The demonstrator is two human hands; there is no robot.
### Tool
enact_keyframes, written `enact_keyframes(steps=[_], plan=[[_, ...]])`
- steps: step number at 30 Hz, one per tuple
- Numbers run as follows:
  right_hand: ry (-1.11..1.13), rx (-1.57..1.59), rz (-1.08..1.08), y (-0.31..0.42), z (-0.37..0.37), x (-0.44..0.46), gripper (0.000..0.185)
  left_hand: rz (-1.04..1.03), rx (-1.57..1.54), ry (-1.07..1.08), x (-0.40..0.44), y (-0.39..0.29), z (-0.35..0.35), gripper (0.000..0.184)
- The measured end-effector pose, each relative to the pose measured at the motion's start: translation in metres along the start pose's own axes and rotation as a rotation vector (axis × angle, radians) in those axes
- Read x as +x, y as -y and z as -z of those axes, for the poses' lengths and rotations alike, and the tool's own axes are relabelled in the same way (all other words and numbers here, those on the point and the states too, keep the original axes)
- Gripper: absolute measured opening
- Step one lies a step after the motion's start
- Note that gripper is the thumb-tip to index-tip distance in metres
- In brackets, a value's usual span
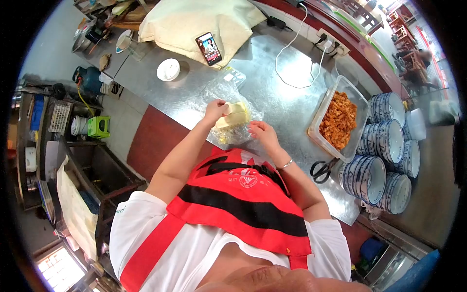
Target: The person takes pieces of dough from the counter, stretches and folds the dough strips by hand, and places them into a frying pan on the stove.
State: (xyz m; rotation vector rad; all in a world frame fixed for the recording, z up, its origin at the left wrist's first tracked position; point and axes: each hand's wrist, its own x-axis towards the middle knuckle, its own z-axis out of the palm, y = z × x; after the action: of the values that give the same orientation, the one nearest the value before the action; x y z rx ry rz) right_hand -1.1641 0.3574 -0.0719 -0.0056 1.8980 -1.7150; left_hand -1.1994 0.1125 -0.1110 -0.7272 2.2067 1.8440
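Observation:
A pale yellow stack of what look like dough wrappers [238,116] lies on crumpled clear plastic wrap [233,136] on the steel table, close in front of me. My left hand [215,112] is at the stack's left end, its fingers pinched on a pale wrapper edge. At the right front corner of the stack is my right hand [263,134], fingers apart and nothing visible in them. Whether its fingertips touch the plastic I cannot tell.
A white bowl [168,70] and a phone [209,49] on a cream cloth [189,22] are at the back. Rightward stand a clear tub [316,131] of reddish filling [338,119], black scissors [322,171] and stacked patterned bowls [369,177]. A white cable [277,61] loops across the table.

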Motion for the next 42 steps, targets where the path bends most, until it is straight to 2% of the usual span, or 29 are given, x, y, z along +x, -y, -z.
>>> enact_keyframes(steps=[2,3,4,5,6,8,9,11,14,15,17,18,20,21,23,24,26,27,29,30,33,37,42], plan=[[0.053,0.407,-0.195,0.018,-0.005,-0.004,0.044,-0.056,-0.190,0.196,-0.022,-0.034,-0.001,0.023],[0.048,0.406,-0.196,0.018,-0.005,-0.003,0.044,-0.070,-0.189,0.260,-0.036,-0.053,-0.002,0.021],[0.184,0.658,-0.219,0.019,-0.004,-0.001,0.046,-0.070,-0.189,0.266,-0.048,-0.069,-0.001,0.021],[0.321,0.908,-0.239,0.019,-0.004,0.001,0.047,-0.068,-0.253,0.387,-0.059,-0.082,-0.001,0.021],[0.316,0.908,-0.237,0.022,-0.006,0.006,0.047,-0.067,-0.316,0.508,-0.070,-0.094,0.000,0.021],[0.233,1.265,-0.432,0.026,-0.012,0.014,0.038,-0.061,-0.342,0.569,-0.082,-0.109,0.006,0.020],[0.230,1.265,-0.432,0.026,-0.012,0.015,0.038,-0.038,-0.361,0.625,-0.084,-0.110,0.011,0.020],[0.190,1.232,-0.229,0.024,-0.011,0.016,0.035,-0.013,-0.383,0.679,-0.084,-0.108,0.020,0.020],[0.160,1.084,-0.229,0.024,0.001,0.011,0.027,0.012,-0.377,0.659,-0.081,-0.099,0.036,0.023],[0.158,1.085,-0.230,0.020,0.005,0.011,0.027,-0.038,-0.280,0.597,-0.078,-0.092,0.039,0.023],[0.098,0.653,-0.142,0.009,0.011,0.008,0.021,-0.129,-0.177,0.481,-0.073,-0.076,0.040,0.024],[0.094,0.654,-0.142,0.010,0.010,0.006,0.021,-0.128,-0.176,0.485,-0.070,-0.069,0.038,0.024],[-0.127,0.572,-0.094,0.012,0.003,0.004,0.016,-0.164,-0.064,0.348,-0.065,-0.057,0.034,0.025],[-0.128,0.571,-0.094,0.012,0.001,0.005,0.016,-0.164,-0.064,0.349,-0.064,-0.052,0.031,0.025],[-0.339,0.428,0.053,0.012,-0.002,0.005,0.015,-0.193,0.099,0.216,-0.062,-0.043,0.026,0.025],[-0.338,0.427,0.053,0.015,-0.002,0.004,0.015,-0.192,0.099,0.216,-0.061,-0.041,0.024,0.025],[-0.444,0.136,0.196,0.019,0.001,-0.001,0.015,-0.067,0.095,0.285,-0.059,-0.038,0.019,0.022],[-0.447,0.137,0.196,0.019,0.002,-0.003,0.015,-0.068,0.096,0.288,-0.060,-0.038,0.016,0.022],[-0.515,0.140,0.292,0.018,0.004,-0.006,0.017,0.033,-0.320,0.294,-0.061,-0.038,0.007,0.020],[-0.519,0.140,0.293,0.021,0.004,-0.010,0.017,0.032,-0.318,0.298,-0.064,-0.040,0.001,0.020],[-0.518,0.152,0.321,0.031,0.005,-0.020,0.018,-0.108,-0.462,0.282,-0.078,-0.051,-0.018,0.021],[-0.548,0.104,0.266,0.023,0.008,-0.017,0.018,-0.135,-0.365,0.198,-0.084,-0.058,-0.034,0.023],[-0.715,0.079,0.247,0.008,0.022,-0.019,0.017,-0.314,-0.007,0.035,-0.071,-0.040,-0.029,0.024]])
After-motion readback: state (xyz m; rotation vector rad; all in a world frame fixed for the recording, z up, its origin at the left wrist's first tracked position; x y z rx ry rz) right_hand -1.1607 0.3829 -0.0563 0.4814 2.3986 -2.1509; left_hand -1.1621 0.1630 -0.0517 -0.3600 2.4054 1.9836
